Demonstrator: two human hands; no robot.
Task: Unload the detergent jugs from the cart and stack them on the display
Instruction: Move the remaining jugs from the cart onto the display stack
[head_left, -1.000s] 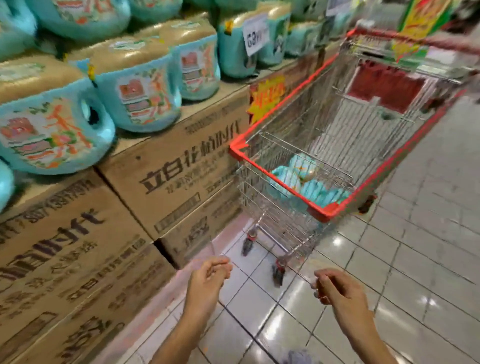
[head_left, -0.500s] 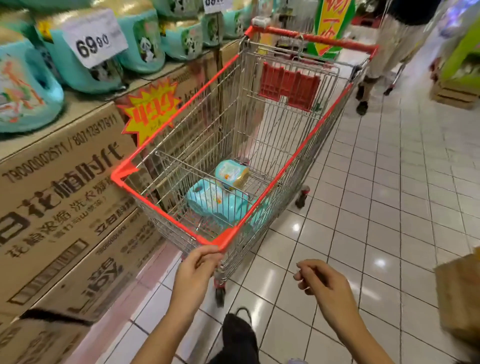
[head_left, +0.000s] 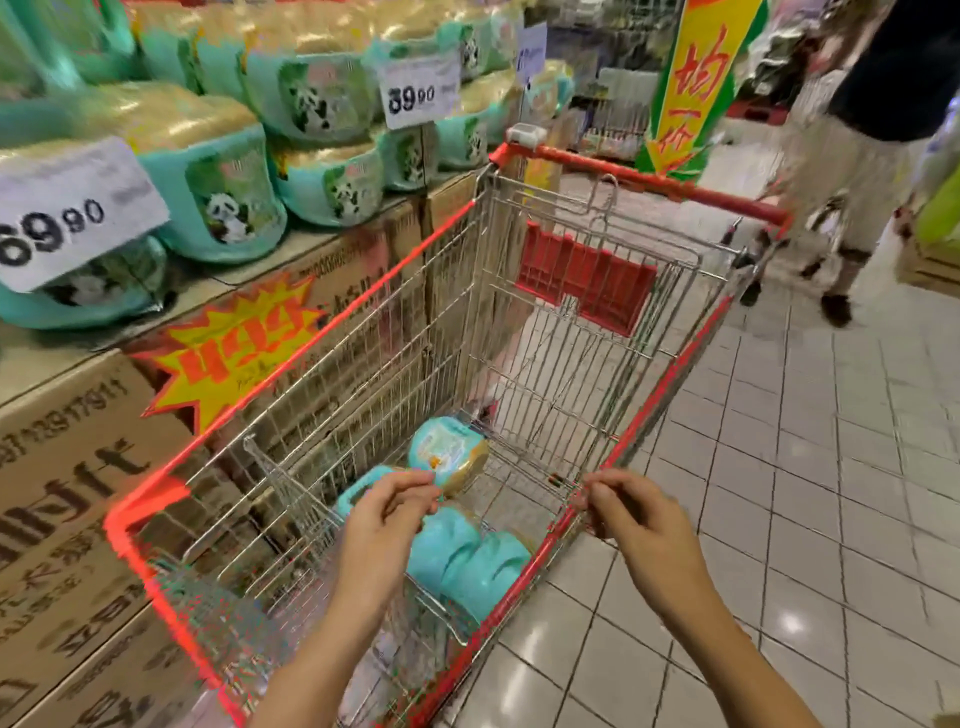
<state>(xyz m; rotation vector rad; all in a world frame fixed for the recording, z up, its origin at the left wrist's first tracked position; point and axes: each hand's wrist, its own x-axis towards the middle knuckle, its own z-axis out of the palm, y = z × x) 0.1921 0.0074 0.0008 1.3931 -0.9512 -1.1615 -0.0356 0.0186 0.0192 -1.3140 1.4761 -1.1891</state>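
Lower centre: the left hand (head_left: 382, 519) hovers over jugs (head_left: 478, 571) in the cart (head_left: 672, 374), fingers loosely curled, empty. The right hand (head_left: 641, 525) curls beside its rim; grip unclear.

Level: bright, even store light from overhead.
Glare: white hot spots on the glossy floor tiles (head_left: 831, 467) right of the cart (head_left: 649, 410), the strongest beside its near right corner. There is sheen on the gold tops of the display jugs (head_left: 228, 192) left of the cart.
Shadows: soft and weak, dark only beneath the jugs left of the cart.
Blur: motion smear on the price tags (head_left: 67, 218) and jugs left of the cart, and on the person (head_left: 857, 156) beyond its handle.
Artefacts: blocky colour break-up at the cart's near left corner.
Distortion: wide-angle bowing, so tile lines right of the cart curve.
Sharpest: wires inside the cart.
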